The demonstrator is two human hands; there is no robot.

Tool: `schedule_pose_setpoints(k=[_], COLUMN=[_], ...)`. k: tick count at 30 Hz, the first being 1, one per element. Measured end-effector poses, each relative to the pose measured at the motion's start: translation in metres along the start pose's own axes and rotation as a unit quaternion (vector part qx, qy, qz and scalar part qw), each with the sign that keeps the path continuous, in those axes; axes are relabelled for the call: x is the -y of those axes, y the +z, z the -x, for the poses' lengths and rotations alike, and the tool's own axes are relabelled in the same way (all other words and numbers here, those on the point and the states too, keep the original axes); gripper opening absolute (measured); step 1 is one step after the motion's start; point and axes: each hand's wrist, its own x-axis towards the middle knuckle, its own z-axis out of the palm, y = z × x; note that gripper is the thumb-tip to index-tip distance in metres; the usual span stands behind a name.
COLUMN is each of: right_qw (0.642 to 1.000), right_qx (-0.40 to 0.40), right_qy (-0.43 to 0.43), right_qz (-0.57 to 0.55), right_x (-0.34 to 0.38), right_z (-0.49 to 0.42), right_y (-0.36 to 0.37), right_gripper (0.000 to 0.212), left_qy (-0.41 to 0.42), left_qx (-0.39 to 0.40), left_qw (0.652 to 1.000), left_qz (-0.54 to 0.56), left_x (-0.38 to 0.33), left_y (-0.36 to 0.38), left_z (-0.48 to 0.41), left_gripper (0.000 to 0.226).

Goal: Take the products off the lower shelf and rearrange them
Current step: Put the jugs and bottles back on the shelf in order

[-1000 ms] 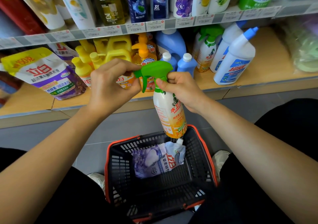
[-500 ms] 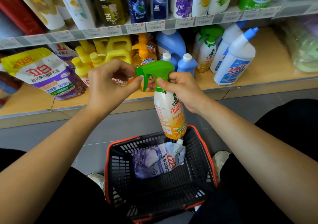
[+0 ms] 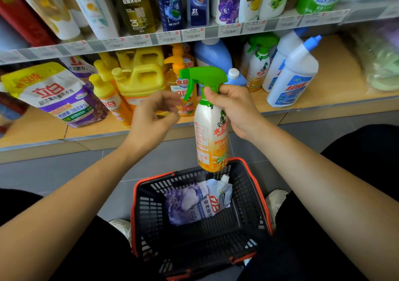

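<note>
A spray bottle [image 3: 210, 138] with a green trigger head and a white-and-orange body hangs upright above the black basket [image 3: 258, 196]. My right hand [image 3: 234, 110] grips it by the neck, just under the trigger. My left hand [image 3: 154, 118] hovers to the left of the bottle with loosely curled fingers, blurred, holding nothing and apart from the trigger. A purple-and-white refill pouch [image 3: 197, 203] lies inside the basket. The lower shelf [image 3: 336, 86] behind holds cleaning products.
On the lower shelf stand yellow jugs [image 3: 140, 77], an orange pump bottle [image 3: 183, 99], a blue jug [image 3: 213, 53], a second green spray bottle [image 3: 258, 69], white blue-capped bottles [image 3: 293, 79] and a purple detergent bag [image 3: 62, 97]. Shampoo bottles line the upper shelf. My knees flank the basket on the grey floor.
My left hand has let go of the green trigger head and drawn away down and to the left. My right hand keeps the spray bottle over the basket.
</note>
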Motion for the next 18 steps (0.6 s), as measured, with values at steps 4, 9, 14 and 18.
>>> schedule_pose_setpoints(k=[4, 9, 14, 18], right_qw=[0.996, 0.985, 0.966, 0.962], right_qx=[-0.039, -0.071, -0.161, -0.177], right_qy=[0.022, 0.033, 0.071, 0.125], right_qz=[-0.079, -0.153, -0.188, -0.164], right_x=[0.01, 0.022, 0.021, 0.021], right_z=[-0.004, -0.008, -0.015, -0.018], right_y=[-0.001, -0.012, -0.023, -0.032], right_gripper=[0.018, 0.024, 0.028, 0.035], left_qy=[-0.104, -0.135, -0.147, -0.119], left_qx=[0.233, 0.286, 0.23, 0.128], left_qw=[0.966, 0.949, 0.961, 0.98], left_qz=[0.037, 0.012, 0.055, 0.095], left_x=[0.01, 0.021, 0.024, 0.027], left_y=[0.02, 0.032, 0.035, 0.04], left_z=[0.013, 0.019, 0.015, 0.019], left_gripper=[0.05, 0.058, 0.083, 0.072])
